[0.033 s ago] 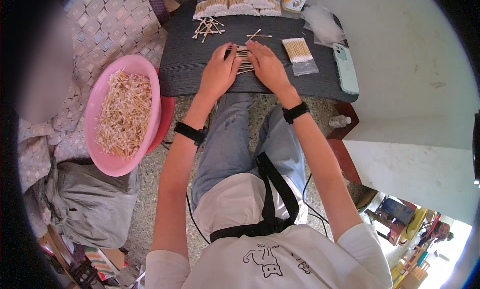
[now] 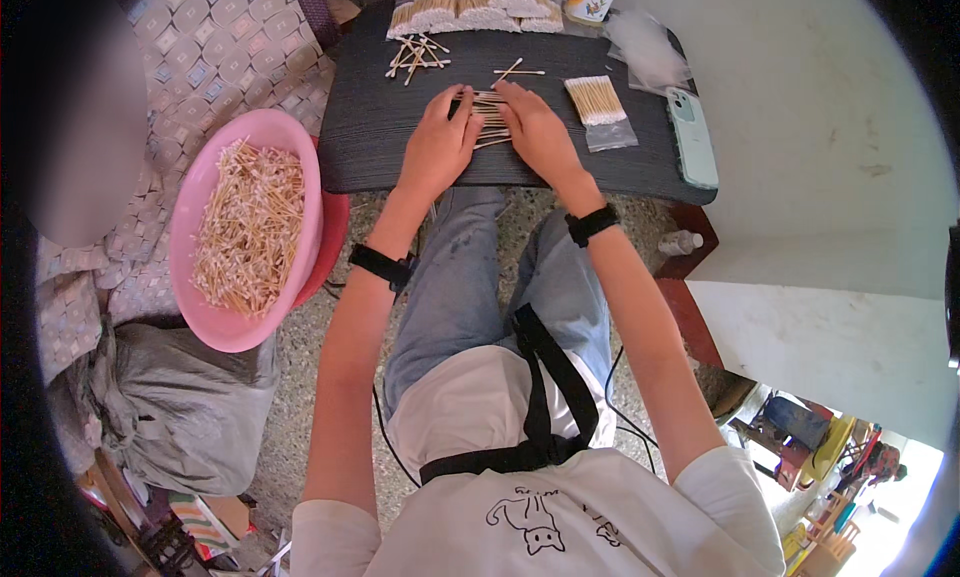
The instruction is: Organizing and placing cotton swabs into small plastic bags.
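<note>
Work the row of cotton swabs [image 2: 492, 117] evenly from both ends – light, equal pressure from each palm should bring the tips level without making the sticks bow or ride up over one another. The lowest sticks lie a little askew, so those probably deserve your attention; let the desk [image 2: 370, 137] support them while you nudge them parallel.

As for your grip, the row lies on the desk between your two hands, which cover its ends. Your left hand [image 2: 438, 147] is loosely curled, a gap showing between thumb and forefinger; your right hand [image 2: 535, 132] lies flatter, fingers nearly together. Both touch the swabs – whether either pinches any, I cannot tell, since the fingertips are hidden. Mind the crossed swabs [image 2: 517, 71] just beyond your right fingers; they could get swept in.
</note>
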### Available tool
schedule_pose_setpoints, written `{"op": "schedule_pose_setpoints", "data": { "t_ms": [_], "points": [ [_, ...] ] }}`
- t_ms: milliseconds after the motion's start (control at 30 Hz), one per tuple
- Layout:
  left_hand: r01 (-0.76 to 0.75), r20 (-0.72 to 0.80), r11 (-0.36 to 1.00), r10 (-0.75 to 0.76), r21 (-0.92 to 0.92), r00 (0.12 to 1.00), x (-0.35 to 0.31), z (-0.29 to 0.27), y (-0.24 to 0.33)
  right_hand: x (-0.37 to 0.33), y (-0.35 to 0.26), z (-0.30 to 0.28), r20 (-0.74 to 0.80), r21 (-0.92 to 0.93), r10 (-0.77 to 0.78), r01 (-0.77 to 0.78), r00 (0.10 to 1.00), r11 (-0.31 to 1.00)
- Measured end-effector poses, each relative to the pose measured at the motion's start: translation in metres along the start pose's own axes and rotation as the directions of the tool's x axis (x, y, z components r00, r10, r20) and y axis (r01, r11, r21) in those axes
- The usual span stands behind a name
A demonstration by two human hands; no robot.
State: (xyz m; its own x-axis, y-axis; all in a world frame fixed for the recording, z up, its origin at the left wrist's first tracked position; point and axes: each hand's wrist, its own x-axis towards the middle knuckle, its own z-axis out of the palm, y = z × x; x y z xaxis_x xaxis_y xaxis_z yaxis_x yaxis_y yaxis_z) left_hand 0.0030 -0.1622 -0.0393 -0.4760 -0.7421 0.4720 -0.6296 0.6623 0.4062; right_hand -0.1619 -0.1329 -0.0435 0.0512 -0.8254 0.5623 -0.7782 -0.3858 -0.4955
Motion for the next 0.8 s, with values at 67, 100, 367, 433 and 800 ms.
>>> {"op": "schedule_pose_setpoints", "data": {
  "t_ms": [67, 100, 367, 433, 800],
  "points": [
    [0.031, -0.024, 0.998, -0.033, -0.063, 0.999, -0.001, -0.003, -0.007, 0.004, -0.006, -0.004, 0.008, 0.162, 0.079, -0.080, 0.997, 0.983],
    [0.052, -0.043, 0.989, -0.058, -0.137, 0.997, 0.000, -0.003, -0.007, 0.004, -0.003, -0.007, 0.007, 0.180, 0.090, -0.090, 0.996, 0.979],
    [0.010, -0.051, 0.994, -0.015, -0.106, 0.999, 0.004, 0.008, 0.001, 0.010, -0.001, 0.000, -0.070, 0.179, -0.047, 0.059, 0.996, 0.982],
    [0.030, -0.070, 0.997, -0.035, -0.065, 0.997, 0.006, 0.007, -0.002, 0.013, 0.000, -0.001, -0.116, -0.127, -0.034, 0.020, 0.993, 0.992],
    [-0.115, 0.101, 0.968, 0.094, 0.222, 0.990, 0.006, 0.014, -0.003, 0.030, 0.006, 0.000, 0.133, -0.350, 0.040, 0.009, 0.990, 0.937]
  ]
}}
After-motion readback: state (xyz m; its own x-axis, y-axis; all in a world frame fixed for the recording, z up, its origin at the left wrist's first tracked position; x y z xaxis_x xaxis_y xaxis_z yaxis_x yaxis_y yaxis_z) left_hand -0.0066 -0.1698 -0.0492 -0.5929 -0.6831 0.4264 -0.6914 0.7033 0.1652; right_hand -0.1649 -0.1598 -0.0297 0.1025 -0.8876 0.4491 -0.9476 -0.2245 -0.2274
